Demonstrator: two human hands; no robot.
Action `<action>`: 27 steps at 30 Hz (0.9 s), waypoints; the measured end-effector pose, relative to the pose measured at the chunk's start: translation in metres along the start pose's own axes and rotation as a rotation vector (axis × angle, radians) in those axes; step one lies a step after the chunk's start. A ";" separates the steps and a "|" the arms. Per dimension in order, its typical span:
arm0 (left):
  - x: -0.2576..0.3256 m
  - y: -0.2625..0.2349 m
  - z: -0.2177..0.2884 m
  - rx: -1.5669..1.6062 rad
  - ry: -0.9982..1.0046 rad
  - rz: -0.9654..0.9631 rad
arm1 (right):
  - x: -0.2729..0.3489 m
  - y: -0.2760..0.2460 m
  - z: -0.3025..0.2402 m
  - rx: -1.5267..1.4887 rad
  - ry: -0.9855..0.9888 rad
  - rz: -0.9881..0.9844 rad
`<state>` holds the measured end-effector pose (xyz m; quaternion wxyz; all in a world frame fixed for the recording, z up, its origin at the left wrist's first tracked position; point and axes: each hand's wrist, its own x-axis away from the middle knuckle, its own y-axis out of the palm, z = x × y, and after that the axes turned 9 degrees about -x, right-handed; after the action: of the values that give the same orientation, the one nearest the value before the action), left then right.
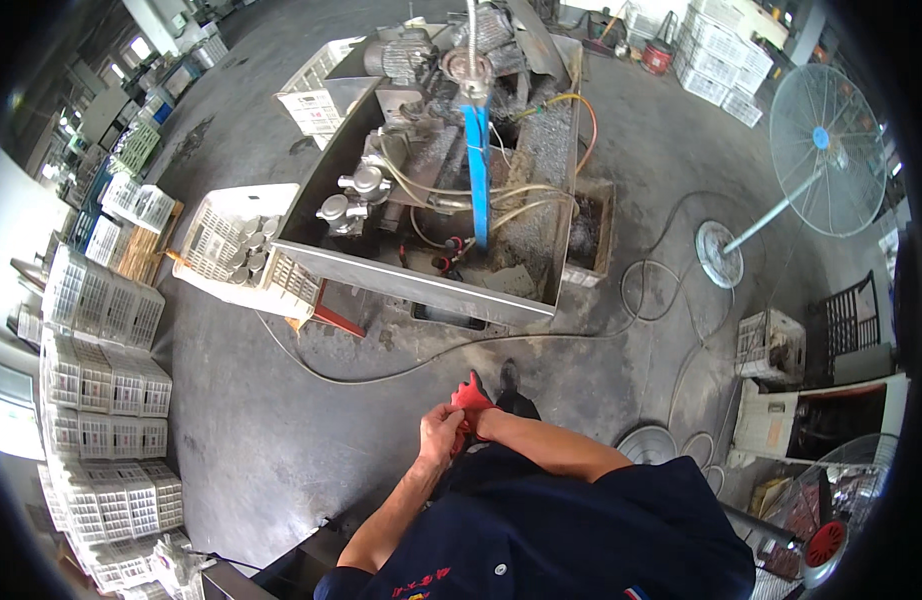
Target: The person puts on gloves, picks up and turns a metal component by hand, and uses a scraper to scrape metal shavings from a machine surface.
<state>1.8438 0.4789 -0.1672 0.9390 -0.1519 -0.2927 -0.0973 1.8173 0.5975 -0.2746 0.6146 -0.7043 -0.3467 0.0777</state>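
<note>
Red, knit-looking material fills my closest view: the glove [472,396] sits on the right hand [469,403], before the near wall of the metal tub [431,283]. I have the bare left hand [440,430] pinched narrowly on it by the wrist; whether the gloved fingers grip anything, I cannot tell. I judge it light, soft and stretchy, hard to break, with darker fingertips that may be grippier; the cuff seems the best hold. Between glove and tub, a pliant hose [333,381] curves over smooth grey floor. Inside the tub I see rounded, shiny castings [366,181] and a flat blue post [479,185]. Left of the tub, a slatted white plastic crate [291,285] carries dull metal cylinders [249,240]; right of it stands a wire-caged fan [820,138].
</note>
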 end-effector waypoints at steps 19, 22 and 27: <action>-0.014 0.015 0.051 -1.173 0.912 0.109 | -0.022 0.082 0.020 -0.243 -0.152 0.034; -0.011 0.023 0.056 -1.158 1.094 0.012 | -0.015 0.085 0.027 -0.381 -0.128 0.058; 0.018 0.023 0.065 -1.063 1.141 -0.194 | 0.029 0.100 0.056 -0.618 -0.107 0.101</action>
<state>1.8309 0.5208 -0.1110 0.7329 -0.4813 0.3086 -0.3688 1.8479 0.6598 -0.3700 0.3478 -0.8689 -0.3503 0.0360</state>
